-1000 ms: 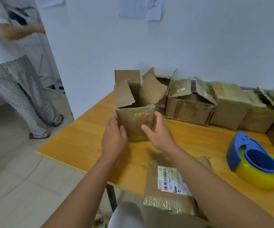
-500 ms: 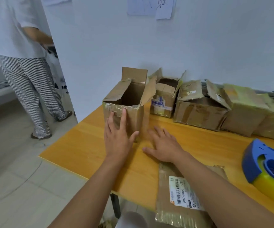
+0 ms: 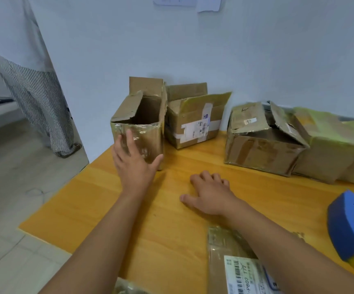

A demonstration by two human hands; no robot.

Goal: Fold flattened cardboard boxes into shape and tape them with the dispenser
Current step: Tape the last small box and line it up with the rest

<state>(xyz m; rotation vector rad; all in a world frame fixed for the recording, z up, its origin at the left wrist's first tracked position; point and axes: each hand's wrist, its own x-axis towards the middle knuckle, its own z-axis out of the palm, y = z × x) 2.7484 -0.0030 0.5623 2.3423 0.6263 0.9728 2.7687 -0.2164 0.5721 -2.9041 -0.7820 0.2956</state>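
left hand (image 3: 134,166) presses flat against the formed open-topped box (image 3: 139,124); right hand (image 3: 211,193) rests loosely open on the table (image 3: 172,230). next, probably the flattened box (image 3: 233,264).

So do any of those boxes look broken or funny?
Yes. The open box under the left hand has a ragged, torn flap at its top. The big box further right has crumpled, ripped flaps that sag unevenly. All look reused, with wrinkled old tape.

Crinkled, glossy tape wraps the worn cardboard box (image 3: 138,132) on a smooth wooden table (image 3: 172,240).
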